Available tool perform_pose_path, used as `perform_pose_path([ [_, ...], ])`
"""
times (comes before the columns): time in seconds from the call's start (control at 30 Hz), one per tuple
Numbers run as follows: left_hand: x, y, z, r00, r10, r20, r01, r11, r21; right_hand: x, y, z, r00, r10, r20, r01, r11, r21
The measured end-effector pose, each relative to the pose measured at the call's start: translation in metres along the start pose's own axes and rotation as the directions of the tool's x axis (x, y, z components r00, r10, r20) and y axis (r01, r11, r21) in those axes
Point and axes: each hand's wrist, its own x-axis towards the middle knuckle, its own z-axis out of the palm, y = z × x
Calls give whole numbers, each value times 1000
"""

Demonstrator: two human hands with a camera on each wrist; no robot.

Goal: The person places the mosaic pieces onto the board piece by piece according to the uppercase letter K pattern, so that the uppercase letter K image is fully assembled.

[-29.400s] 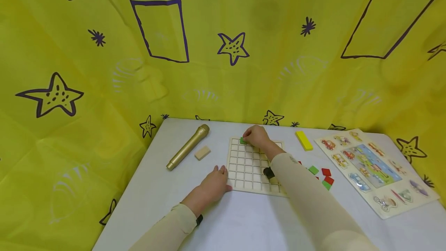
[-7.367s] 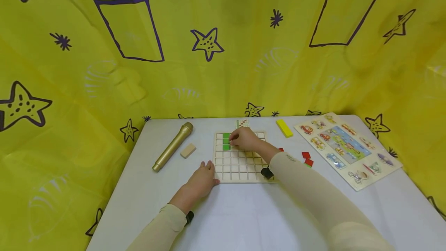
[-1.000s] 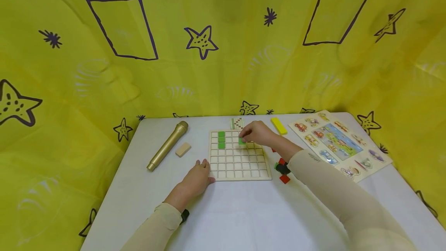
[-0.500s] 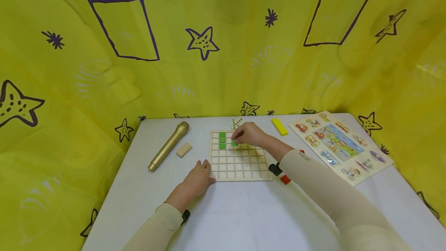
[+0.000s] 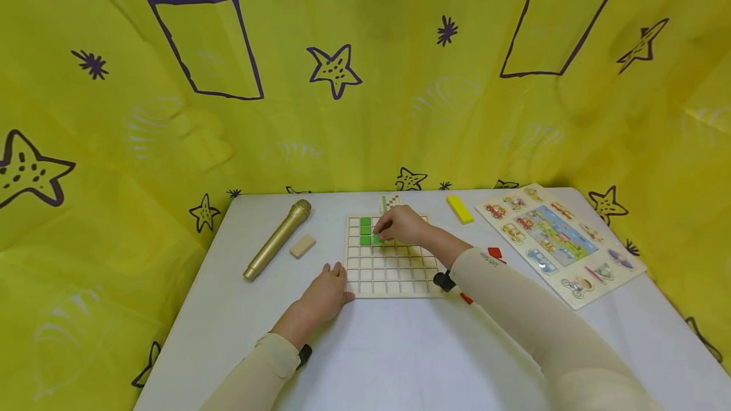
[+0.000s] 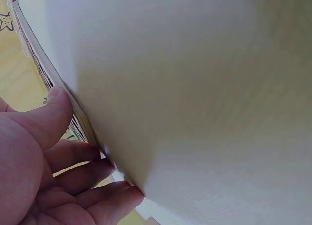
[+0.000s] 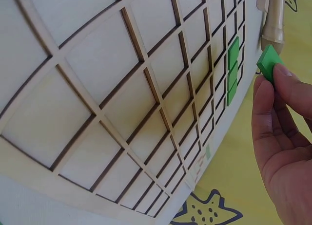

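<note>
A wooden grid board (image 5: 394, 284) lies on the table, with three green square tiles (image 5: 365, 231) in a column near its far left. My right hand (image 5: 402, 224) is over the board's far part and pinches another green square tile (image 7: 266, 62) between thumb and fingertips. In the head view that tile appears just right of the lowest placed one. My left hand (image 5: 324, 293) rests at the board's near left corner. Its thumb touches the near edge and its fingers (image 6: 87, 174) lie against the left side.
Behind the board lies a small pattern card (image 5: 391, 202). A gold microphone (image 5: 276, 241) and a wooden block (image 5: 302, 245) lie left. To the right are a yellow block (image 5: 459, 208), red tiles (image 5: 494, 252) partly hidden by the right arm, and a picture puzzle (image 5: 562, 243).
Over the last second my right hand has moved left across the board with the green tile, toward the column of green tiles. My left hand has stayed at the corner.
</note>
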Motion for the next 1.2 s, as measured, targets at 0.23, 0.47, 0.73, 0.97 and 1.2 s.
perform_pose_path([
  [0.23,-1,1,-2,1000,9,-3,-9,1000,1,6,2,5,1000,-15,9,15,1000,14],
  [0.47,0,0,1,1000,12,-8,-12,1000,27,10,0,12,1000,-8,13,8,1000,15],
  [0.73,1,0,1,1000,14,-10,-13,999,35,14,0,20,1000,-5,4,5,1000,-1],
  [0.97,2,-2,3,999,27,-20,-26,998,52,18,2,26,1000,-24,7,24,999,-41],
  [1.2,2,-3,4,1000,24,-16,-23,999,40,18,2,31,1000,-17,9,17,999,-50],
])
